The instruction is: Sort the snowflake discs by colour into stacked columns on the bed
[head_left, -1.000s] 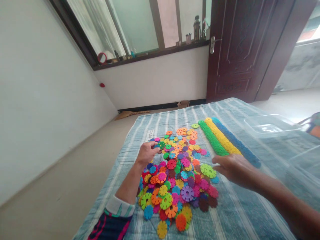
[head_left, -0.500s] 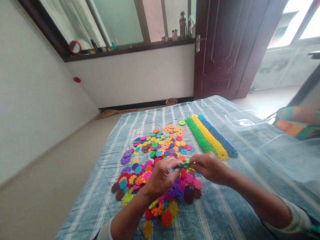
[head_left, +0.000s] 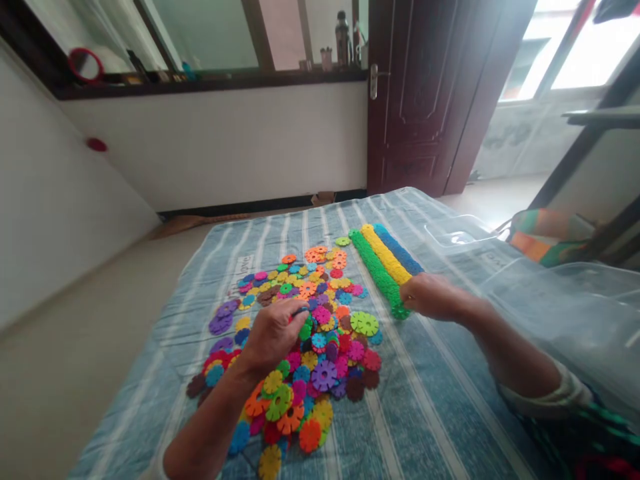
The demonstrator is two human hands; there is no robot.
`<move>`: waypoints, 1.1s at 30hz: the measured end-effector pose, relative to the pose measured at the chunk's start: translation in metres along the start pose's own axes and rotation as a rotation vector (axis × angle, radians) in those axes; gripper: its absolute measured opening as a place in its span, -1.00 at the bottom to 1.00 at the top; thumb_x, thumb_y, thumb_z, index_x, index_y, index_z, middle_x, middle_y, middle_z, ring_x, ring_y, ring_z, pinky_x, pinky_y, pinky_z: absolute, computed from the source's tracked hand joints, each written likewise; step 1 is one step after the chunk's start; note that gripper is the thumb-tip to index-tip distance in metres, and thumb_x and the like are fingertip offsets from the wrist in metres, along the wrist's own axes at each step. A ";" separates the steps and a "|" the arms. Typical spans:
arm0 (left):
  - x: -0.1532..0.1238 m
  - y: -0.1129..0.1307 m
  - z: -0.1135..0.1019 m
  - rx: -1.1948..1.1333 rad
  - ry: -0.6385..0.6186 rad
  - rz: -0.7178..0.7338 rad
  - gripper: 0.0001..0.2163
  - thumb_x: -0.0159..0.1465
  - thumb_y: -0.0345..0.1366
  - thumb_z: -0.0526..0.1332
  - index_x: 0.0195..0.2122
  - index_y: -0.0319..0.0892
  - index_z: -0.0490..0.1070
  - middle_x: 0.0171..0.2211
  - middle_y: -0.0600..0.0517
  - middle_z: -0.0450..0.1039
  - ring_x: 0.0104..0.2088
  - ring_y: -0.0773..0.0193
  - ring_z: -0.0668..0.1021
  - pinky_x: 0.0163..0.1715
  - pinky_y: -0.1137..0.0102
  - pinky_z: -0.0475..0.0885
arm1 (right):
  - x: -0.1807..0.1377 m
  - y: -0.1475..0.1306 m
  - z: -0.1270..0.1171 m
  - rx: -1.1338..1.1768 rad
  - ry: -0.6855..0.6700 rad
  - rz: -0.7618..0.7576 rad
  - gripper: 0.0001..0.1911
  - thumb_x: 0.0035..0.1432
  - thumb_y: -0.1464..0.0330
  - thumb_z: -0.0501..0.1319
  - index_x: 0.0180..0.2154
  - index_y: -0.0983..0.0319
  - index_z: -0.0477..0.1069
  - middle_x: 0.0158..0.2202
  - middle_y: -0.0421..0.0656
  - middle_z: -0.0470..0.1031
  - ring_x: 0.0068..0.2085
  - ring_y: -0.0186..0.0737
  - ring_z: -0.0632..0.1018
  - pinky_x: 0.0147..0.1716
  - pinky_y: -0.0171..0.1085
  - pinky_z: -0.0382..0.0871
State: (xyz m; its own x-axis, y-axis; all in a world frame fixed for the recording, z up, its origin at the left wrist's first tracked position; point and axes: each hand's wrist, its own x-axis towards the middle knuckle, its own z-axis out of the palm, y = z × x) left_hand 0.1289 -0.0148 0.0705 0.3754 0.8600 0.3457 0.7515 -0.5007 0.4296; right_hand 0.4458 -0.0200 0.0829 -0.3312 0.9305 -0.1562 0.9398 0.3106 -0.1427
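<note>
A blue striped cloth [head_left: 440, 400] covers the surface, with a dark wooden door [head_left: 415, 93] behind it. A small white tag [head_left: 243, 264] is sewn on the cloth beyond the pile of coloured discs [head_left: 325, 373]; its writing is too small to read.

The left hand [head_left: 273, 333] lies palm down on the pile with its fingers curled at the discs; I cannot tell whether it grips one. Just right of the pile run a green row [head_left: 373, 267], a yellow row [head_left: 385, 253] and a blue row [head_left: 397, 245] of stacked discs. The right hand [head_left: 431, 297] is closed around the near end of the green row.

Half a second ago both hands met over the pile, pinching a green piece; now they are apart.
</note>
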 end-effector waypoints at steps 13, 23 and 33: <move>0.000 -0.011 0.002 0.122 0.002 -0.004 -0.81 0.21 -0.30 0.13 -0.32 -0.17 0.54 -0.32 -0.01 0.59 -0.29 0.19 0.58 -0.25 0.35 0.44 | -0.001 -0.007 -0.001 -0.036 -0.007 0.039 -0.66 0.06 0.44 0.24 -0.08 0.15 0.50 -0.26 -0.10 0.58 -0.23 -0.14 0.55 -0.38 -0.32 0.19; -0.001 -0.016 0.000 0.164 -0.045 -0.011 -0.81 0.23 -0.30 0.12 -0.46 -0.15 0.47 -0.46 0.05 0.50 -0.38 0.28 0.51 -0.34 0.43 0.37 | 0.003 -0.022 0.008 -0.135 -0.091 -0.070 -0.65 0.05 0.53 0.17 -0.16 0.12 0.54 -0.27 -0.05 0.60 -0.17 -0.03 0.60 -0.30 -0.28 0.33; -0.004 -0.034 -0.005 0.214 -0.092 -0.180 -0.87 0.20 -0.38 0.15 -0.38 -0.18 0.50 -0.35 0.00 0.56 -0.27 0.26 0.56 -0.22 0.44 0.39 | 0.004 -0.007 0.021 -0.030 -0.081 -0.065 -0.61 0.00 0.51 0.21 -0.14 0.04 0.56 -0.18 -0.12 0.61 -0.07 0.00 0.58 -0.15 -0.19 0.37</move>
State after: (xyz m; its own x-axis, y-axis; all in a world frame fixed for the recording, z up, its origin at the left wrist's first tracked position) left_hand 0.0987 -0.0013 0.0587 0.2658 0.9433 0.1986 0.9041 -0.3155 0.2882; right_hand 0.4357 -0.0225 0.0623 -0.3965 0.8898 -0.2260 0.9177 0.3769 -0.1259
